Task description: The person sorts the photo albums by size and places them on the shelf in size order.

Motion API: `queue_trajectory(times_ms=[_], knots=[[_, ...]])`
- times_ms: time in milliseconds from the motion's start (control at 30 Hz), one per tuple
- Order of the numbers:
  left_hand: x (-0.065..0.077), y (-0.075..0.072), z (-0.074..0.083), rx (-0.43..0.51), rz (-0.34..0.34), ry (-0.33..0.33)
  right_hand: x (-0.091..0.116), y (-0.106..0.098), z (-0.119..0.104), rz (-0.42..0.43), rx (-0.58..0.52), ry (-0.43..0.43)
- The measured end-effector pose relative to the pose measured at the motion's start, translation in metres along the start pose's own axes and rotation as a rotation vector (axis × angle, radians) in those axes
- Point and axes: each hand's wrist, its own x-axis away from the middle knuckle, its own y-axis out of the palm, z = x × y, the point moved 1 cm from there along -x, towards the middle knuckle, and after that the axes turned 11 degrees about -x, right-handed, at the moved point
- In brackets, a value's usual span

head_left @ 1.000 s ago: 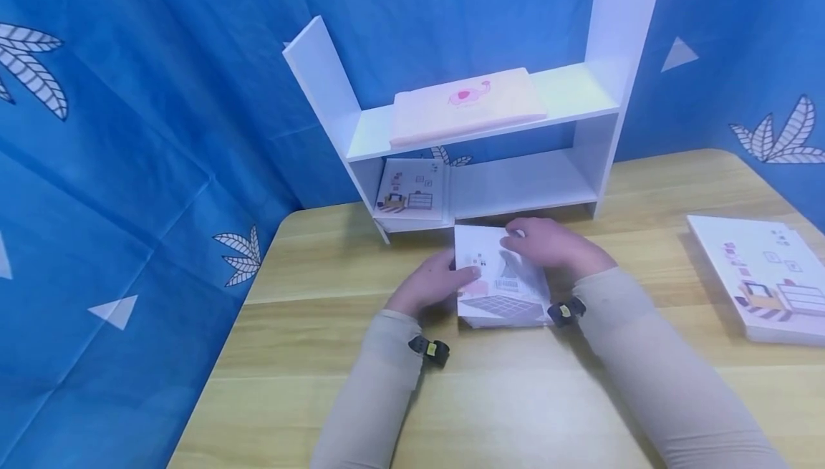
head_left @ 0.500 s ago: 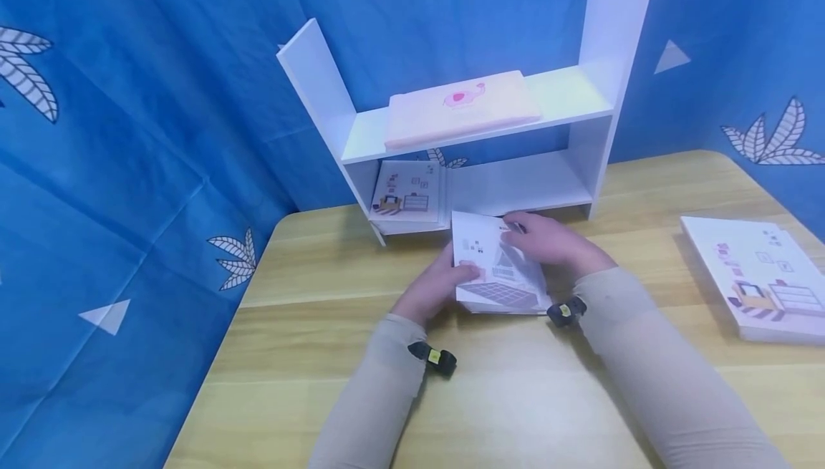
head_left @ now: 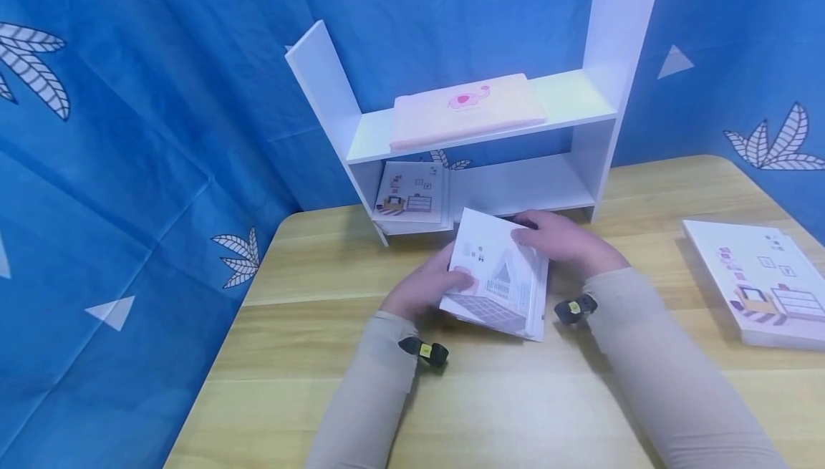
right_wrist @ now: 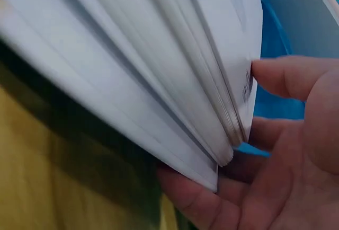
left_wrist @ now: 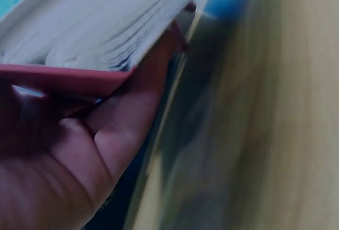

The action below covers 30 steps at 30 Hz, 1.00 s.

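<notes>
Both hands hold a small stack of white books (head_left: 493, 268), tilted over the table in front of the shelf. The top cover carries a faint printed house drawing, a barcode and a grid pattern. My left hand (head_left: 422, 288) grips the left side, thumb on the cover. At the upper right edge my right hand (head_left: 567, 243) pinches the stack. In the left wrist view, fingers pass beneath a reddish cover edge (left_wrist: 69, 79), with white pages above. The right wrist view shows page edges (right_wrist: 153, 65) fanned slightly apart, the thumb on one cover and fingers below.
Behind stands a white shelf (head_left: 586, 112). Its upper board bears a pink elephant-print item (head_left: 445, 118); more books (head_left: 412, 190) lie at the lower left. On the right of the wooden table (head_left: 309, 354) lies another stack of books (head_left: 767, 276). A blue curtain (head_left: 161, 132) hangs behind.
The held books have come up slightly and turned clockwise, their top left corner swinging right. Both hands keep hold of them. The shelf and other books stay in place.
</notes>
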Motion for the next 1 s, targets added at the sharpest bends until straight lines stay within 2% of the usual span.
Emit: queue_trajectory(times_ms=[100, 200, 367, 533, 700, 833, 1000], knots=[[0.005, -0.002, 0.004, -0.009, -0.015, -0.012, 0.003, -0.003, -0.001, -0.033, 0.002, 0.013], [0.008, -0.004, 0.007, 0.037, -0.011, -0.013, 0.004, -0.007, -0.002, -0.040, -0.033, 0.013], [0.009, -0.006, 0.009, 0.153, 0.033, -0.016, 0.006, -0.013, -0.009, 0.044, -0.153, -0.037], [0.010, -0.006, 0.009, 0.231, 0.104, -0.017, 0.007, -0.015, -0.015, 0.108, -0.320, -0.037], [0.010, -0.004, 0.011, 0.232, 0.192, 0.029, 0.006, -0.011, -0.020, 0.112, -0.460, -0.013], [0.009, -0.002, 0.012, 0.245, 0.272, 0.078, 0.006, -0.005, -0.023, 0.106, -0.437, 0.000], [0.005, 0.000, 0.010, 0.293, 0.355, 0.078, 0.005, 0.000, -0.026, 0.075, -0.433, -0.033]])
